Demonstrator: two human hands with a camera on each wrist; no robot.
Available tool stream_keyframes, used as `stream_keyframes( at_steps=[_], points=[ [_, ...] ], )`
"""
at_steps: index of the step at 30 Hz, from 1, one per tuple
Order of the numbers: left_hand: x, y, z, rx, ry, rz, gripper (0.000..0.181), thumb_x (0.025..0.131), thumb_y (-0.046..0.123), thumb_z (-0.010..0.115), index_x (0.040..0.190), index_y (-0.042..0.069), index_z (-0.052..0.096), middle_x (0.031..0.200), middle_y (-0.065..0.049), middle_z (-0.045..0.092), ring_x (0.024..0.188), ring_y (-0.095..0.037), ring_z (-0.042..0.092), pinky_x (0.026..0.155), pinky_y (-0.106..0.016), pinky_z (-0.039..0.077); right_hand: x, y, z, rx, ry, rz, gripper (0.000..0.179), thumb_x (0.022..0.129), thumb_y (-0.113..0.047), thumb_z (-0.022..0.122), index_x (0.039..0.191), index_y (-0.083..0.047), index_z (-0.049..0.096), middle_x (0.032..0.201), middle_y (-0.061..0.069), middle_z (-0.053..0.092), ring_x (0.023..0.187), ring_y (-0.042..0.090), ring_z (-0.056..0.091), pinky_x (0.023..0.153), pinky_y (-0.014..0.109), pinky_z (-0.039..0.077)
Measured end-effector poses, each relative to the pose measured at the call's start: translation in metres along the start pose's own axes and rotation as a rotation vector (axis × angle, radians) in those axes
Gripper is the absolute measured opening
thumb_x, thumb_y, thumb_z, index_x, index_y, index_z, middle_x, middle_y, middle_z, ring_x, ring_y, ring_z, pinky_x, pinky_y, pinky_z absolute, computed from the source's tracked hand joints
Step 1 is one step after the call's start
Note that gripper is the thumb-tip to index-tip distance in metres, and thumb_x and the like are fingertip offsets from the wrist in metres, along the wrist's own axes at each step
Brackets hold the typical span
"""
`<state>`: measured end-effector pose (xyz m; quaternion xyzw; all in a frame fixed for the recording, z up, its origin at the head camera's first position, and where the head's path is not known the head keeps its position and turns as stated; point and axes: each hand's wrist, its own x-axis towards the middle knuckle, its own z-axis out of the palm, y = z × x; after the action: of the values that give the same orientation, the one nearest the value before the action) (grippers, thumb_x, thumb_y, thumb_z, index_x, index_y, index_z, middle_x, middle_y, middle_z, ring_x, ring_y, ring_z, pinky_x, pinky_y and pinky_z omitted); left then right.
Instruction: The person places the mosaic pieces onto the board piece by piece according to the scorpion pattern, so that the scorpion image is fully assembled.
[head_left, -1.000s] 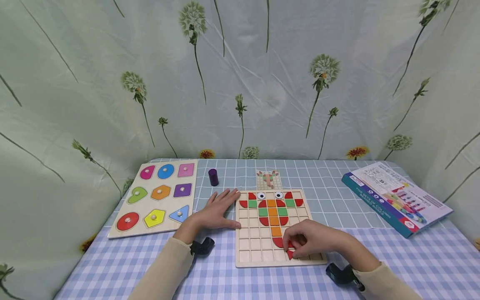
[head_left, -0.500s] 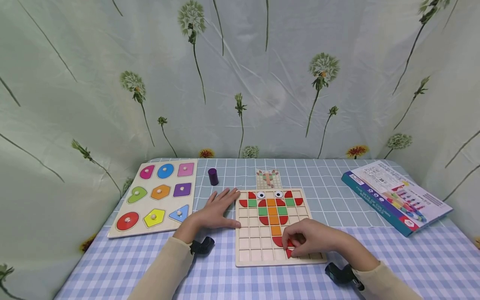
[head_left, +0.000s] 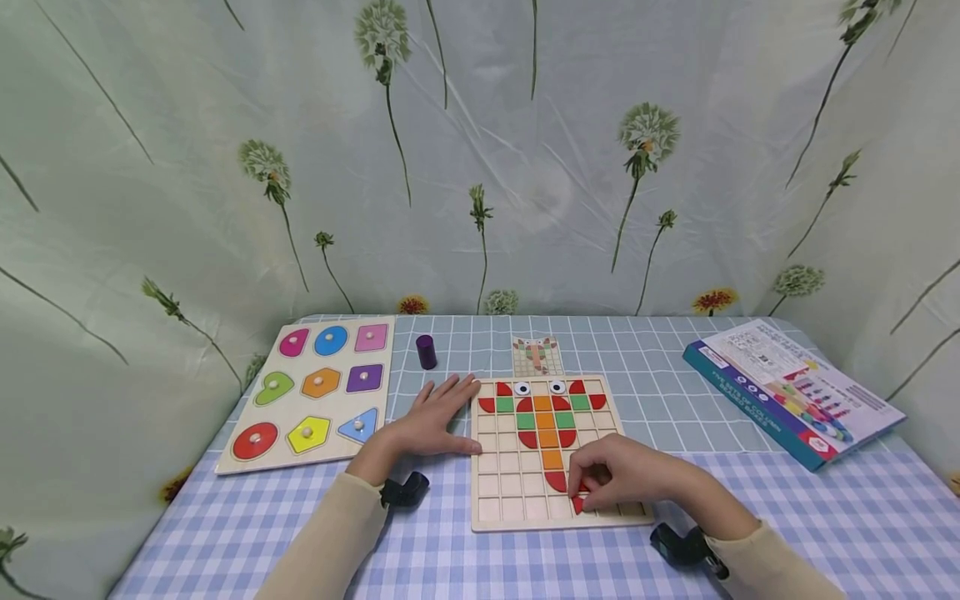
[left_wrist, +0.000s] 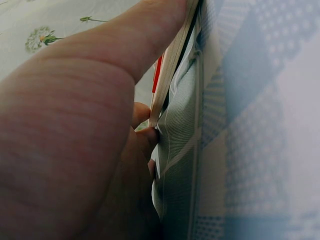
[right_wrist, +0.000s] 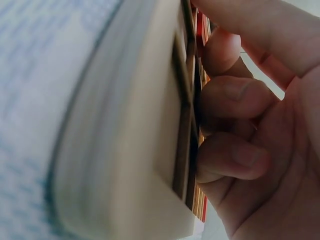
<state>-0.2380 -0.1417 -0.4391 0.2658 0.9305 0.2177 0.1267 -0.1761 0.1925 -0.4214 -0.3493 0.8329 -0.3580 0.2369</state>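
A wooden grid board (head_left: 510,508) lies on the tablecloth, with red, green and orange tiles and two eye tiles forming a figure. At its lower right, my right hand (head_left: 618,475) pinches a small pointed red tile (head_left: 578,505) between thumb and index finger, low over the grid. Another red tile shows partly behind those fingertips. In the right wrist view, the other fingers (right_wrist: 235,97) curl close to the board's face. My left hand (head_left: 431,425) rests flat with fingers spread, its thumb and fingertips at the board's left edge (left_wrist: 172,60).
A small pattern card (head_left: 537,358) lies just behind the board. A knobbed shape puzzle (head_left: 300,454) is at the left, a purple cylinder (head_left: 426,352) stands behind my left hand, and a flat teal-sided box (head_left: 795,396) lies at the right.
My right fingers have shifted slightly to the right over the lower right grid, still pinching the red tile. The left hand stays in place.
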Motion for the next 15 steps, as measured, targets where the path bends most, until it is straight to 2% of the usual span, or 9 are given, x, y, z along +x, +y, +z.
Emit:
stream_keyframes(
  at_steps=[4, 10, 15],
  points=[
    [0.0003, -0.0007, -0.0004, 0.005, -0.001, -0.002, 0.101, 0.083, 0.058, 0.073, 0.161, 0.020, 0.022, 0.170, -0.001, 0.015, 0.159, -0.028, 0.003, 0.126, -0.058, -0.004, 0.0009, 0.0001, 0.0001, -0.007, 0.005, 0.004, 0.012, 0.083, -0.024, 0.082, 0.090, -0.026, 0.073, 0.071, -0.013, 0.056, 0.064, -0.001, 0.050, 0.058, 0.015, 0.042],
    [0.0000, -0.0015, -0.0001, 0.008, -0.005, -0.002, 0.101, 0.083, 0.058, 0.073, 0.161, 0.019, 0.022, 0.170, -0.001, 0.015, 0.159, -0.028, 0.003, 0.126, -0.058, -0.004, 0.0021, -0.0001, 0.0012, -0.040, 0.007, 0.054, 0.015, 0.082, -0.026, 0.083, 0.091, -0.031, 0.072, 0.070, -0.014, 0.055, 0.064, -0.002, 0.050, 0.059, 0.015, 0.041],
    [-0.0005, -0.0019, -0.0001, 0.007, -0.005, 0.004, 0.101, 0.083, 0.058, 0.073, 0.161, 0.019, 0.022, 0.170, -0.001, 0.015, 0.158, -0.029, 0.003, 0.125, -0.059, -0.004, 0.0020, 0.0000, 0.0009, -0.039, 0.014, 0.068, 0.019, 0.081, -0.024, 0.083, 0.092, -0.029, 0.068, 0.070, -0.013, 0.055, 0.063, -0.001, 0.049, 0.058, 0.015, 0.041]
  ],
)
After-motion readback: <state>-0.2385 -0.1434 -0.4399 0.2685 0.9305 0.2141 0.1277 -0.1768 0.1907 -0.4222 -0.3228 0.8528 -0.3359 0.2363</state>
